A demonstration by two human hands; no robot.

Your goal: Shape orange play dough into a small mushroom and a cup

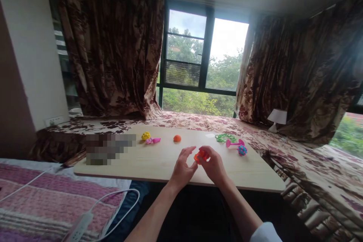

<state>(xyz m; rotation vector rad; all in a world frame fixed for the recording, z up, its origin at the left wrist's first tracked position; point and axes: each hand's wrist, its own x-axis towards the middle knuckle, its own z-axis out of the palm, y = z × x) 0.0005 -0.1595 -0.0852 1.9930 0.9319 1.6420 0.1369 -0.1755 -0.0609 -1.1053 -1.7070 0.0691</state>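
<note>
Just above the table (159, 166), my right hand (212, 164) pinches a small orange-red toy piece (197, 157); its exact kind is hard to make out behind the fingers. My left hand (183, 168) is beside it, fingers spread and curved, the thumb close to the piece; whether it touches, I cannot tell. Beyond the hands rests an orange dome-shaped toy (177, 138). To the left are a yellow knobbly toy (145, 135) and a pink toy (153, 140). On the right lie a green bead string (225, 137), a pink dumbbell-shaped toy (235, 143) and a blue-and-pink studded ball (242, 150).
A blurred-out patch (109, 149) covers something at the table's left end. Behind the table is a floral-covered ledge (187, 118), with a small white lamp (277, 117) to the right. A power strip (79, 227) with a white cable lies on the bed (42, 200) at left.
</note>
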